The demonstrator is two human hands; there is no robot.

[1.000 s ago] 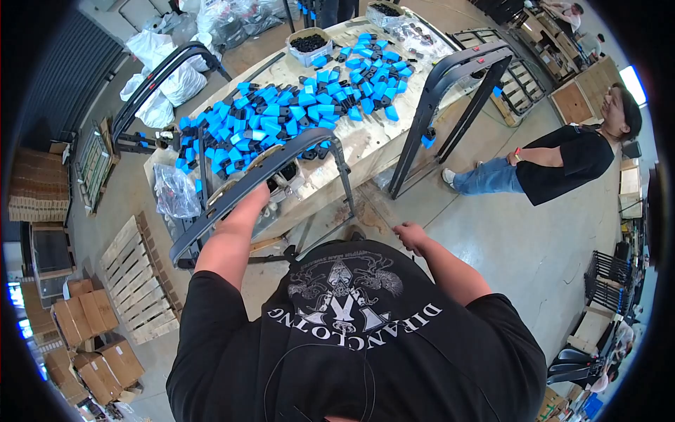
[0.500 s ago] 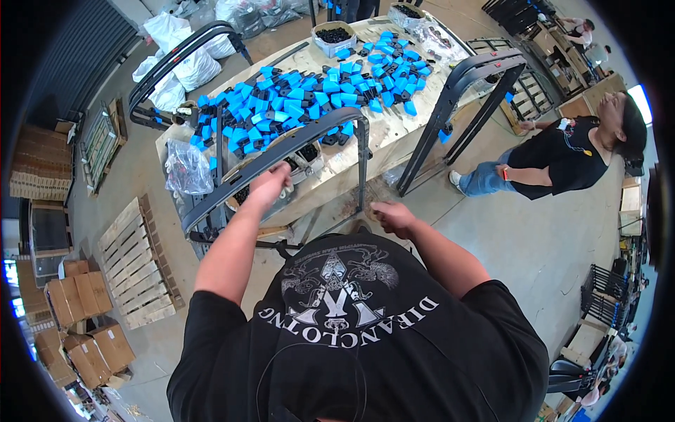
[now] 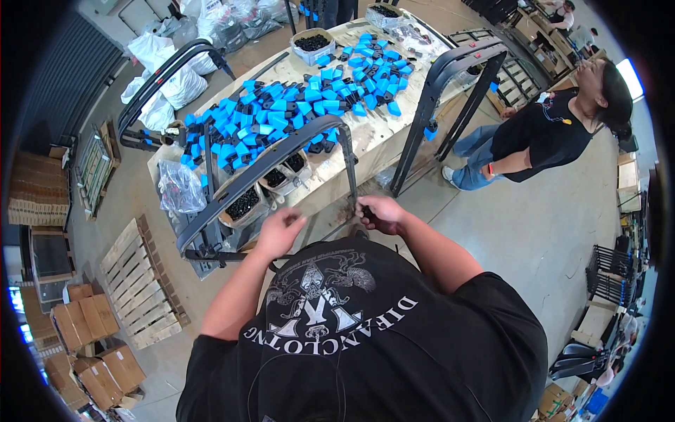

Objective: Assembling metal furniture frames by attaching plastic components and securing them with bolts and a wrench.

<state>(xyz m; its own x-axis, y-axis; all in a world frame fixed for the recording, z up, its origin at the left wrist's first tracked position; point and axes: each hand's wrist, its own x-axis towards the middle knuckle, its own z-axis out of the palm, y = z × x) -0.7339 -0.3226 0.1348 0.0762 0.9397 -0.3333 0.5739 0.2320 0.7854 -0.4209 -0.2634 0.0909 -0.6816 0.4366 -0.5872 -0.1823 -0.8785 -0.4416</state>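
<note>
Two hands are working at one black frame (image 3: 309, 131) beside the table (image 3: 376, 143): the left hand (image 3: 278, 235) is hanging half-curled, its grasp impossible to tell; the right hand (image 3: 384, 214) is clasping a small dark piece (image 3: 368, 213) near the frame's leg. Blue parts (image 3: 288, 109) are lying heaped beyond, bins (image 3: 259, 212) sitting nearer.

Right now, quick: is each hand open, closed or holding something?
Left hand: loosely curled; whether it holds anything cannot be told.
Right hand: curled closed, apparently on a small dark piece.
</note>
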